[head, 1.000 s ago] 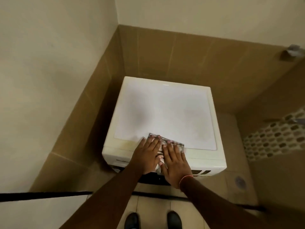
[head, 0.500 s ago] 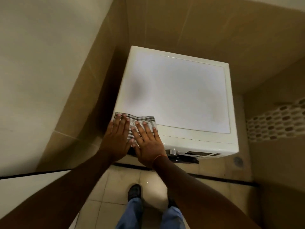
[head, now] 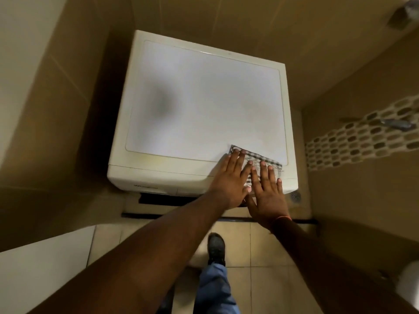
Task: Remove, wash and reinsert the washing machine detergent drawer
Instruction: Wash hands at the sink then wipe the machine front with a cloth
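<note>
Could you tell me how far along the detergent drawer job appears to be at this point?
Done: I cannot tell; no drawer lies out anywhere in view. In hand: the left hand and right hand press a checked cloth flat on the front right corner of the washing machine top. Left: whether the drawer is seated is unclear; a dark gap shows under the front edge.

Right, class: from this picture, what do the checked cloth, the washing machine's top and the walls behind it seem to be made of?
Checked cloth: woven fabric, probably cotton; it shows a dark-and-white check and lies limp and flat under both hands.
Washing machine top: smooth white panel with a soft sheen, likely plastic or a laminated board; which one is unclear.
Walls: tan ceramic-looking tiles, shown by straight grout lines.
</note>
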